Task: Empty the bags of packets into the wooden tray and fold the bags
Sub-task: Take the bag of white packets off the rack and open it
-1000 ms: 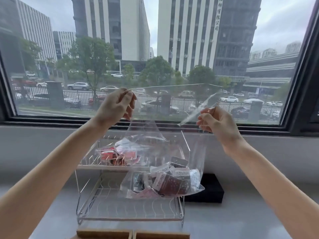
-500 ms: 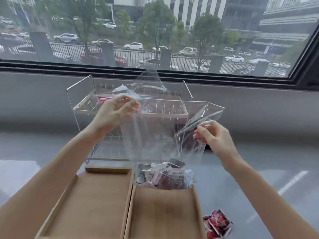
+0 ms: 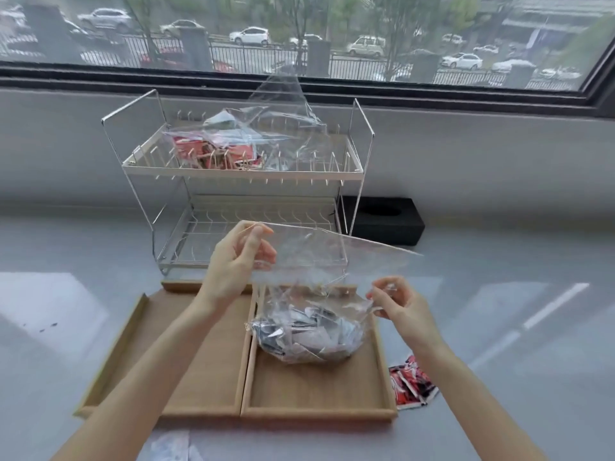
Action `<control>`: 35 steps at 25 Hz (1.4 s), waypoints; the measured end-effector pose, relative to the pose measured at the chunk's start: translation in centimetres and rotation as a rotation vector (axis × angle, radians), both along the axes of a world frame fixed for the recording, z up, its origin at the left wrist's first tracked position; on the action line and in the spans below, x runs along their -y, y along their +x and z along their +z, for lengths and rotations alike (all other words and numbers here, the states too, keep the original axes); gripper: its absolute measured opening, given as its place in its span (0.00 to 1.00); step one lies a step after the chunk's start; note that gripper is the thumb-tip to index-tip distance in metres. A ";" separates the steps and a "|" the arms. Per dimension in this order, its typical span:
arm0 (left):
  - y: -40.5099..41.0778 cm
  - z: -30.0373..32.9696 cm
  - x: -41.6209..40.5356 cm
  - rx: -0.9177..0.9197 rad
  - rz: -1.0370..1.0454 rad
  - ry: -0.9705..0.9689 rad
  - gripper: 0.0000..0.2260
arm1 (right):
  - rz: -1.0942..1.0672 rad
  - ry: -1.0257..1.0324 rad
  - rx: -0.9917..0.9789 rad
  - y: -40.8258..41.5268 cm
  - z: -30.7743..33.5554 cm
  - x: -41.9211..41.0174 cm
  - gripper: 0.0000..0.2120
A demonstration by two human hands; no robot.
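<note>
Bag (image 3: pixel 309 331) now lowered into tray (image 3: pixel 319 390) (both hands (image 3: pixel 238 261)).

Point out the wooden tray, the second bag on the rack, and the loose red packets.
wooden tray (image 3: pixel 319 394), head view, bare floor
second bag (image 3: pixel 233 141), head view, middle
red packets (image 3: pixel 411 384), head view, middle

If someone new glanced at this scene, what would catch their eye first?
Probably the clear plastic bag of packets, resting in the right compartment of the wooden tray, its mouth pinched by the left hand and right hand. Behind, another bag of red packets sits on the wire rack's upper shelf.
</note>
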State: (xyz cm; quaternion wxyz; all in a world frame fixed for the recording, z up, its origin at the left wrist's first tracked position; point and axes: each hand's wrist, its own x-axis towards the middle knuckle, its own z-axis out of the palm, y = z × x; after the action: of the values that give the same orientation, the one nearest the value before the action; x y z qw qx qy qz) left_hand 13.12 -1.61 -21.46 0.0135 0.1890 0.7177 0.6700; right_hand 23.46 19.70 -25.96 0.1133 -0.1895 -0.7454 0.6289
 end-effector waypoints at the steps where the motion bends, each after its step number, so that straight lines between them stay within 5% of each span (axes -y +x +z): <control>1: 0.1 0.2 -0.1 -0.010 0.010 0.010 0.09 | 0.004 0.003 -0.015 0.1 0.1 -0.3 0.05; 3: 0.0 0.7 -0.1 -0.039 0.014 0.020 0.10 | 0.037 0.012 -0.063 0.0 1.5 -1.1 0.11; 6: -0.2 1.6 0.0 -0.082 -0.052 -0.038 0.09 | 0.062 -0.094 -0.228 -0.8 5.9 -3.2 0.37; 8: -0.1 2.1 -0.1 -0.107 -0.114 -0.085 0.09 | 0.141 -0.164 -0.288 -1.5 9.5 -4.3 0.29; 10: 0.1 2.6 -0.3 -0.116 -0.168 -0.106 0.09 | 0.275 0.095 -0.168 -2.3 12.6 -4.0 0.16; 16: 0.9 3.6 -1.2 -0.087 -0.252 -0.064 0.08 | 0.699 0.588 0.163 -5.7 14.5 1.3 0.12; 24: 0.8 3.5 -1.5 -0.090 -0.211 -0.023 0.13 | 0.879 0.309 0.354 -7.1 12.5 2.4 0.19; 32: 0.8 1.9 -1.2 -0.025 -0.075 -0.353 0.30 | 0.895 0.169 0.285 -7.2 11.3 2.7 0.14; 35: 1.2 2.0 -1.3 0.018 -0.094 -0.337 0.24 | 0.859 0.152 0.240 -7.0 11.1 3.0 0.10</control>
State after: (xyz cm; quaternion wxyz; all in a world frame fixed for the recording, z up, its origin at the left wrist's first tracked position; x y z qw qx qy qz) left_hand 14.35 -0.29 -19.51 0.0827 0.2115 0.8100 0.5407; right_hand 16.43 16.69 -14.83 -0.2315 0.0741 -0.8085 0.5359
